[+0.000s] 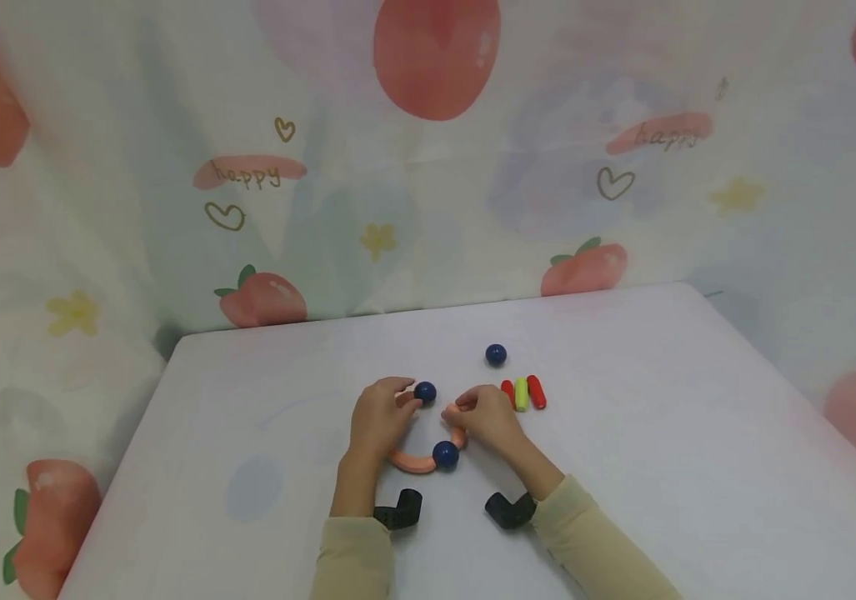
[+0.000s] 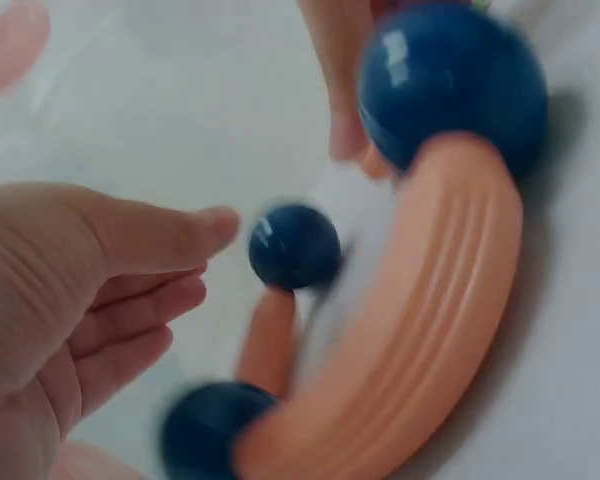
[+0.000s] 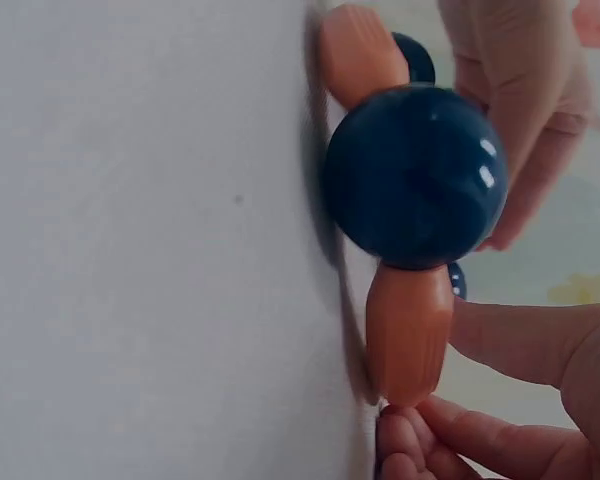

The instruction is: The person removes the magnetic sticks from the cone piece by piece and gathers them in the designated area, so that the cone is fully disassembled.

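Observation:
Orange curved rods (image 1: 414, 463) (image 2: 410, 320) and blue balls (image 1: 445, 455) (image 3: 415, 175) form an open ring lying on the table. My left hand (image 1: 378, 421) (image 2: 90, 290) is beside the ring's far blue ball (image 1: 424, 392) (image 2: 295, 247), fingers apart; a small gap separates thumb and ball in the left wrist view. Another blue ball (image 2: 215, 430) joins two rods, hidden behind the left hand in the head view. At the ring's right side my right hand (image 1: 493, 419) (image 3: 540, 400) pinches the end of an orange rod (image 3: 410, 335).
One loose blue ball (image 1: 496, 355) lies farther back on the white table (image 1: 262, 400). Right of it and nearer are short red rods (image 1: 536, 392) and a yellow-green one (image 1: 521, 394). A patterned cloth (image 1: 428, 192) hangs behind the table.

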Available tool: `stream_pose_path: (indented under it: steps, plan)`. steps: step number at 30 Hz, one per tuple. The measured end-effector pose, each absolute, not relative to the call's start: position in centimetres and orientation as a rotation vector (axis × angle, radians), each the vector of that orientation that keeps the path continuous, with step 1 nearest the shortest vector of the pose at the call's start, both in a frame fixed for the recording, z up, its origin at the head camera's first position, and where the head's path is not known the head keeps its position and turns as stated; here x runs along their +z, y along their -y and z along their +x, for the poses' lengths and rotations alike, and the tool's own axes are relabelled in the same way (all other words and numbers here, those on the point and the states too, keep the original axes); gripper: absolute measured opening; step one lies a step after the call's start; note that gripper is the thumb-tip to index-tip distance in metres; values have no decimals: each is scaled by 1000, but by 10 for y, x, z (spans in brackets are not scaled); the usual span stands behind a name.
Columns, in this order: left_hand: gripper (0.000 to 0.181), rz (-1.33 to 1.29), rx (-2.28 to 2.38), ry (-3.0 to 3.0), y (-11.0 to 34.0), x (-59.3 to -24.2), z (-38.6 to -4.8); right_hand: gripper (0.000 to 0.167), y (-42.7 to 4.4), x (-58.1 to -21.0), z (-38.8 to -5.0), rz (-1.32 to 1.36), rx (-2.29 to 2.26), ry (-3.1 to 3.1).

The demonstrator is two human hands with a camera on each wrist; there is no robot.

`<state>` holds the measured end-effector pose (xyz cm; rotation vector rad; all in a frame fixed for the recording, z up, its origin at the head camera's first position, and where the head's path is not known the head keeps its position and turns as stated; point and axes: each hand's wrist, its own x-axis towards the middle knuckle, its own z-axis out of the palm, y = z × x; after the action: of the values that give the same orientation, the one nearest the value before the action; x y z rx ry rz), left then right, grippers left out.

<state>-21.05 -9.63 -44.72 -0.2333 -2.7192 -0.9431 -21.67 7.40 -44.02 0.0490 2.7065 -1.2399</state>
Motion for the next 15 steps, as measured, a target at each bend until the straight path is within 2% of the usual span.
stream_pose_path:
  steps: [6, 15]
  plan:
    - [35, -416, -941, 2793, 84, -431, -184, 30, -81, -440, -209, -1, -1204, -2718]
    - [42, -417, -1117, 2817, 84, -449, -144, 32, -84, -439, -209, -8, -1187, -2721]
